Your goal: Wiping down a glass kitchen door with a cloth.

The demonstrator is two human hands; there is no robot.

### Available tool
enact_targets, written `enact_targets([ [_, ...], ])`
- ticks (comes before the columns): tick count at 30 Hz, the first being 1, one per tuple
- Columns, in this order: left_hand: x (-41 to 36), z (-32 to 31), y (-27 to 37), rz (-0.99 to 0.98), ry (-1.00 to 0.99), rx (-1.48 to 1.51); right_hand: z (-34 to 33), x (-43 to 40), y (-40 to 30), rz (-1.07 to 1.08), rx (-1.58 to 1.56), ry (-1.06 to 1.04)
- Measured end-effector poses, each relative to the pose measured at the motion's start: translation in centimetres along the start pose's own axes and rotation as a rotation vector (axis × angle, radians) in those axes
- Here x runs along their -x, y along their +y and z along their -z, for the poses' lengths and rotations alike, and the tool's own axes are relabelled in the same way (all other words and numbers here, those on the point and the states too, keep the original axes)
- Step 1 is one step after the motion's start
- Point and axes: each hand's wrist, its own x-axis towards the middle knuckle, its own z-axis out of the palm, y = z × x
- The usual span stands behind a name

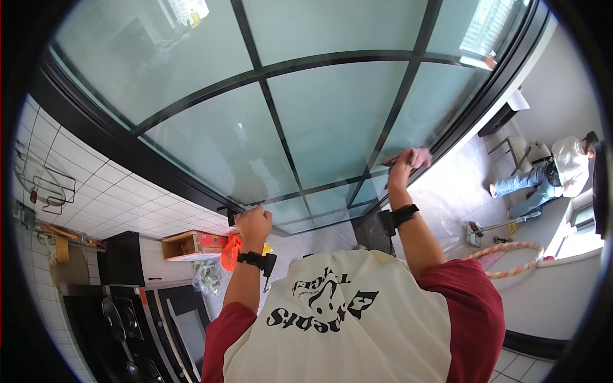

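Observation:
A door of pale green-blue glass [335, 115] in a black grid frame [262, 73] stands in front of me. My right hand [404, 163] presses a pinkish cloth [420, 157] to the lower right of the glass, near the frame's right upright. Part of the cloth lies hidden behind the hand. My left hand [254, 224] is curled in a fist at the black door handle [231, 217], at the left side of the door; its fingertips are out of sight. Both wrists wear black straps with small devices.
On the left are white wall tiles [119, 191], a wire rack [52, 191], a cardboard box [184, 245], an orange plastic bag [232, 251] and a black hob [96, 330] with a ladle. Beyond the doorway on the right, a person [550, 172] is near a chair [518, 148] and a hoop [522, 246].

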Motion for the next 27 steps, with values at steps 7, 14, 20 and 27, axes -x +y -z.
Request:
enact_targets([
  [7,0.2,-0.2,-0.3,0.007,0.021,0.032,-5.7,12.6,-1.3,-0.776,-0.676,-0.197],
  [14,-0.2,1.3,-0.1,0.009,-0.183,-0.043,-12.7,19.4,-13.0,-1.427,-1.032,-0.882],
  [20,-0.4,0.4,-0.6,-0.03,0.122,0.195,-19.8,26.4,-16.7,-1.58,-0.96,-0.792],
  [27,-1.4,3.8,1.0,-0.012,0.241,0.681,-20.0,25.0,-12.2,-1.576,-0.983,-1.199],
])
